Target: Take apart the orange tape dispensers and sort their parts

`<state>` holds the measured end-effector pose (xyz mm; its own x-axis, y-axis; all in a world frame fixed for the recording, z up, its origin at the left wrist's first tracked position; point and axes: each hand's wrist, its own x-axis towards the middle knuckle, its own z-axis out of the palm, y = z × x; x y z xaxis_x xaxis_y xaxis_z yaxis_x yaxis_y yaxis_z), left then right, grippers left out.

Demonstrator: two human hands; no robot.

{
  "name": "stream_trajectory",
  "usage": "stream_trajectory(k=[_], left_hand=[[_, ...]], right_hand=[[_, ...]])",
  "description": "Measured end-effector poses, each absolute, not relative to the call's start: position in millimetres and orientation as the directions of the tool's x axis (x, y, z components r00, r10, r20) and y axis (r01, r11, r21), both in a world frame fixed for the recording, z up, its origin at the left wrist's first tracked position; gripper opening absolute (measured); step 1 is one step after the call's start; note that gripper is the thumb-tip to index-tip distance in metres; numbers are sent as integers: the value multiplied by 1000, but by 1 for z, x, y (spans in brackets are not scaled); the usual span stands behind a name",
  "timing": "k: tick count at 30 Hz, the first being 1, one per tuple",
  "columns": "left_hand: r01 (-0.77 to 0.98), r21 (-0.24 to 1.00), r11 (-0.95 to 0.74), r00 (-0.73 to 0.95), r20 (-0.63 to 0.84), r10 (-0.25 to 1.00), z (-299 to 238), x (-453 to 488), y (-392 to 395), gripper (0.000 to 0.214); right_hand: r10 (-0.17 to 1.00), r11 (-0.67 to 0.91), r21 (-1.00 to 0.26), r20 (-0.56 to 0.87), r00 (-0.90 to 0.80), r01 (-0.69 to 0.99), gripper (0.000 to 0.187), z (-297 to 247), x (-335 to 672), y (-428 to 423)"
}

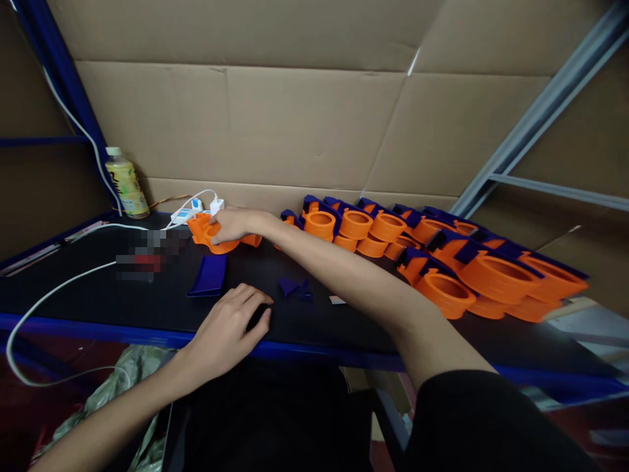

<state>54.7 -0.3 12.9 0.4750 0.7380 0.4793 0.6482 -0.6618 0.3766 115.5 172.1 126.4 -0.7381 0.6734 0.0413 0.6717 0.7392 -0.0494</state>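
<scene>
My right hand (234, 225) reaches across to the back left of the table, its fingers closed on an orange plastic part (223, 247) with a curved, ring-like shape. Part of the piece is hidden under the hand. Near the front edge, my left hand (234, 322) rests on the black tabletop with thumb and fingers apart, holding nothing. Just behind it lies a dark blue, slightly curved plastic panel (208, 275). Small dark blue plastic pieces (293, 288) lie to the right of that hand.
Stacked orange ring holders with blue backs (447, 292) fill the table's right side. A yellow-labelled bottle (126, 183) stands at the back left, near a white power strip (183, 215). A white cable (44, 292) hangs over the front edge. Cardboard (275, 124) walls the back.
</scene>
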Motion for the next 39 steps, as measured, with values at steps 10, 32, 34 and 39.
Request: stream_trajectory(k=[10, 32, 34, 39], left_hand=[[656, 333, -677, 480, 508, 715, 11, 53, -1, 20], [937, -150, -315, 348, 481, 805, 18, 31, -14, 25], [933, -138, -333, 358, 457, 814, 19, 27, -16, 24], [918, -44, -395, 372, 445, 814, 15, 19, -7, 22]], right_hand=[[647, 760, -84, 15, -762, 644, 46, 118, 126, 183], [575, 818, -60, 109, -811, 572, 22, 117, 126, 179], [570, 821, -53, 111, -814, 568, 21, 117, 126, 179], [564, 826, -43, 85, -821, 562, 21, 111, 126, 173]])
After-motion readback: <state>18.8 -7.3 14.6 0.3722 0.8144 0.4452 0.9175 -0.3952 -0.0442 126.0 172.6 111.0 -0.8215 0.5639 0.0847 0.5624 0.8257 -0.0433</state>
